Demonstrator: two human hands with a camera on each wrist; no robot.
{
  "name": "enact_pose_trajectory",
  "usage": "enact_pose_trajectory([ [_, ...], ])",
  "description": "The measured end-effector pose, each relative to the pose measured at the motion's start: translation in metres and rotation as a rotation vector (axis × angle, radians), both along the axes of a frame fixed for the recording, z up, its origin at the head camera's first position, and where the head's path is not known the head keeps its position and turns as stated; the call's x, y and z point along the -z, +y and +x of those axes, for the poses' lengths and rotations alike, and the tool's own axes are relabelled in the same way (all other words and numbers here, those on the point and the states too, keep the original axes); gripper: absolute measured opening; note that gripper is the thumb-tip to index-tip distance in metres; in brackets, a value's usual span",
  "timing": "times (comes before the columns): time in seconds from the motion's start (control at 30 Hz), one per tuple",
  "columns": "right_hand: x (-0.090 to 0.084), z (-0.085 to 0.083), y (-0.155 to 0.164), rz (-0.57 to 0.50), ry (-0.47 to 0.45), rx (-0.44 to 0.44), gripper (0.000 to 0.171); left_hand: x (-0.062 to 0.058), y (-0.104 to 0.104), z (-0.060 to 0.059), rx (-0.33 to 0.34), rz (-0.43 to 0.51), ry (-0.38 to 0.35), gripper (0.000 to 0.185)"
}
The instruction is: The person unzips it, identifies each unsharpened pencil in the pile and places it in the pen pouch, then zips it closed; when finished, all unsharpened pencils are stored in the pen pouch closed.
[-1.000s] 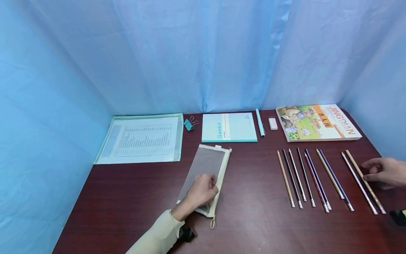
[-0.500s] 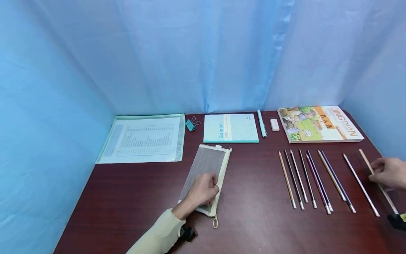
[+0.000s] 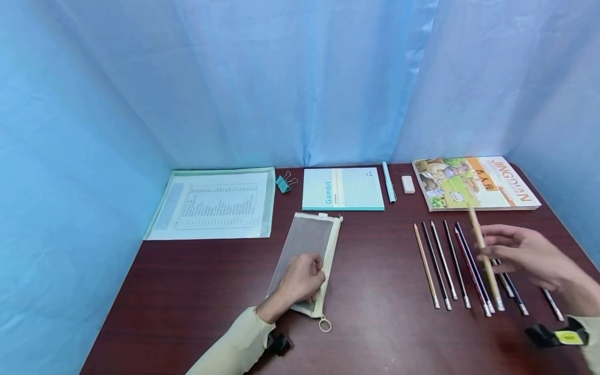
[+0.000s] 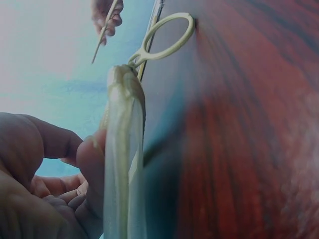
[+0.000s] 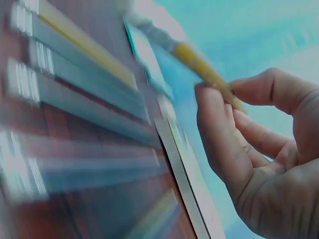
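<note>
Wooden and thin, the tan pencil (image 3: 484, 260) looks light and stiff, and is easy to hold near its middle. The right hand (image 3: 525, 255) pinches it there, up in the air above the row of pencils (image 3: 450, 265) on the desk (image 3: 375, 291). The left hand (image 3: 300, 284) is curled on the near end of the soft mesh pouch (image 3: 304, 245), holding it down. Between pouch and pencils there is bare desk to move across

Right hand (image 3: 525, 255) lifted tan pencil (image 3: 483, 255) off table; carried it leftward over row.
</note>
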State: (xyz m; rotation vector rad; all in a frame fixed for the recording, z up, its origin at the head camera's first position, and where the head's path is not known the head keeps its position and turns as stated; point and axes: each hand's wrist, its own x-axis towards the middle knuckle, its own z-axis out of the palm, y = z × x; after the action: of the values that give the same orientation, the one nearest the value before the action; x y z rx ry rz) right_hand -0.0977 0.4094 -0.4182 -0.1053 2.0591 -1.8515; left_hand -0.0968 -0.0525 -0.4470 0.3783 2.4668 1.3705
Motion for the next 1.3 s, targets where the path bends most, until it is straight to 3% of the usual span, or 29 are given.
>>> enact_pose_trajectory([
  [0.07,0.0,-0.002,-0.024,-0.118,-0.032,-0.076,0.049,0.0,0.001,0.0,-0.001,0.004,-0.001,0.009],
  [0.13,0.002,-0.004,-0.048,-0.168,-0.064,-0.139,0.047,0.0,0.001,-0.001,-0.002,0.005,0.0,0.009],
  [0.37,0.015,-0.01,-0.124,-0.137,-0.169,-0.19,0.034,-0.002,0.004,-0.001,-0.013,0.009,0.004,0.009],
  [0.53,0.025,-0.016,-0.17,-0.082,-0.23,-0.198,0.062,-0.002,0.005,-0.001,-0.012,0.03,-0.01,0.009],
  [0.63,0.032,-0.02,-0.192,-0.072,-0.24,-0.196,0.063,-0.002,0.006,0.0,-0.013,0.043,-0.022,0.009],
  [0.97,0.042,-0.036,-0.246,-0.087,-0.248,-0.129,0.057,-0.002,0.005,0.001,-0.019,0.039,-0.034,0.009],
  [1.3,0.038,-0.038,-0.282,-0.067,-0.211,0.07,0.053,-0.004,0.004,-0.001,-0.022,0.056,-0.052,0.008],
])
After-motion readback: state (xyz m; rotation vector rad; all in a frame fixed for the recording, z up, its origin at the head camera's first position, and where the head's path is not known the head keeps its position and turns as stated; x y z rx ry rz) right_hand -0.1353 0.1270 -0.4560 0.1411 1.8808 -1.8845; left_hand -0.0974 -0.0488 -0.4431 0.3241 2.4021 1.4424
